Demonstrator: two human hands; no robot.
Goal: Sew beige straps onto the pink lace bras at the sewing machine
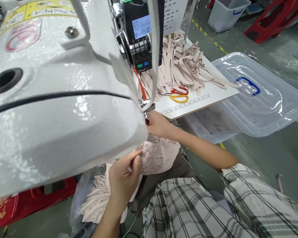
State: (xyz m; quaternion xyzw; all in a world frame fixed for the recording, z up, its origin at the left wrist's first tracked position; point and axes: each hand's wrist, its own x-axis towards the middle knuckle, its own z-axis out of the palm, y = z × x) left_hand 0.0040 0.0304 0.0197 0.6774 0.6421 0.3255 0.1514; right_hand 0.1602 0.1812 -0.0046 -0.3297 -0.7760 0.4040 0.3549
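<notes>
Pinched the lace piece [155, 158] in the left grip [125, 180], low and close to the body; stretched its length up and away to the presser foot [146, 107]. Rested the right grip [159, 125] nearer, just beside that foot; could not tell whether clasped.

Pale pink lace piece [155, 158], crumpled, hanging just below white sewing machine head [64, 109].

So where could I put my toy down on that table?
The bare table corner between strap pile, scissors and ruler. The clear bin lid is bare too. Crowded under the sewing machine: left hand, right hand, lace.
</notes>
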